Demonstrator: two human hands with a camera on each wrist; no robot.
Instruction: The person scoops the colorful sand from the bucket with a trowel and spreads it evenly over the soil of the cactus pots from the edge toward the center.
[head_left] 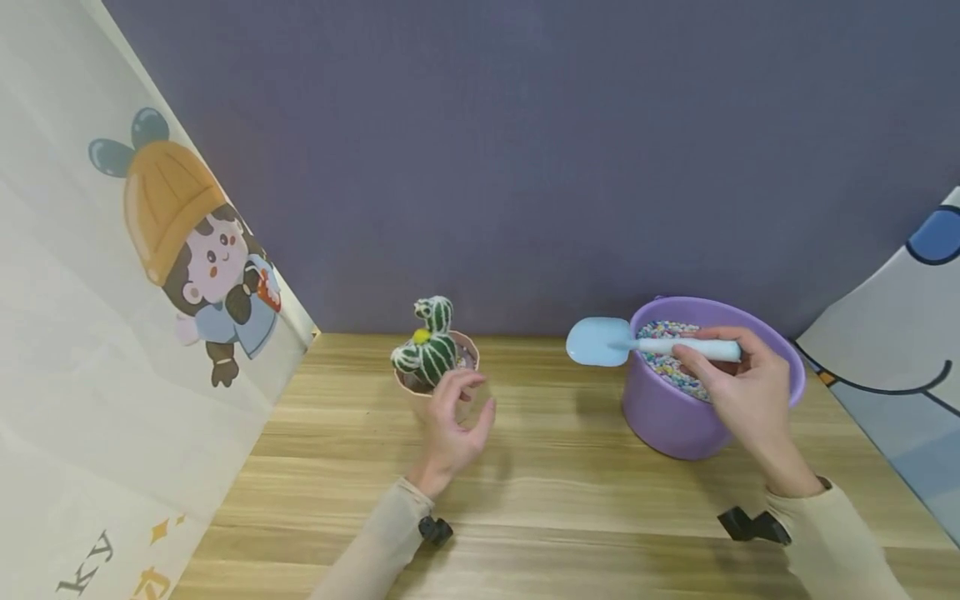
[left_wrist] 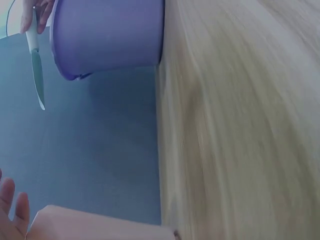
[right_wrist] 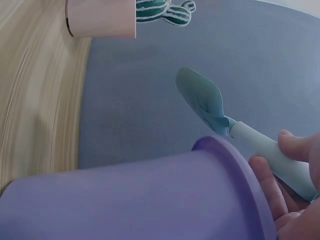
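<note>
My right hand (head_left: 753, 400) grips the white handle of a small shovel (head_left: 600, 343), thumb on the near side. The light blue blade points left, past the rim of a purple bucket (head_left: 667, 425). Colourful small beads (head_left: 678, 379) fill part of the bucket under the handle. In the right wrist view the shovel blade (right_wrist: 200, 97) shows above the bucket's rim. My left hand (head_left: 453, 429) holds nothing; its fingers are loosely bent, right by a pale pink pot (head_left: 412, 390). A green, white-striped toy cactus (head_left: 437, 358) with a yellow flower stands in the pot.
A wooden table (head_left: 555, 492) carries the pot and bucket, both near its back edge. Behind rises a dark grey-blue panel (head_left: 525, 167). On the left hangs a pale sheet with a cartoon figure (head_left: 202, 242); another printed sheet (head_left: 892, 333) lines the right side.
</note>
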